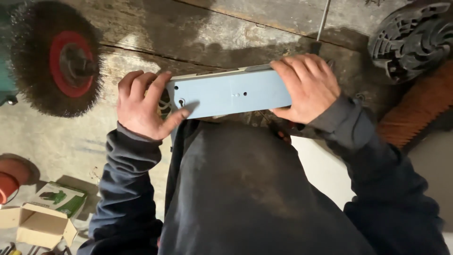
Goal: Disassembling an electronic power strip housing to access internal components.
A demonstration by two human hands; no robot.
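- Left hand [141, 106] closed as a grip on the left end of a flat light-blue metal plate [231, 93], fingers curled over the far edge, thumb pressed flat on the face beside a small keyhole slot [181, 101].
- Right hand [309, 87] closed as a grip on the right end of the same plate, fingers wrapped over the top edge, thumb tucked under the near edge.
- Plate held level between both grips, long side running left to right, just above a worn wooden table [198, 33], close against the dark sweatshirt [245, 189]; two tiny holes near its middle.
- Well left of the left grip: a round wire brush wheel [54, 63] with a red hub, mounted on a shaft, bristles standing clear of the plate.
- Beyond the right grip: a thin metal rod [323, 19] lying across the boards, its lower end hidden behind the fingers.
- Right of the right grip: a black ribbed plastic part [410, 40], and below it an orange-brown bristle brush [417, 106], near the sleeve but apart from the plate.
- Below the left grip, down on the floor: an open cardboard box [35, 224], a green-and-white carton [61, 198] beside it, and an orange-red rounded object [9, 182] cut off by the frame edge.
- Underside of the plate and whatever lies beneath it hidden by the plate and the body.
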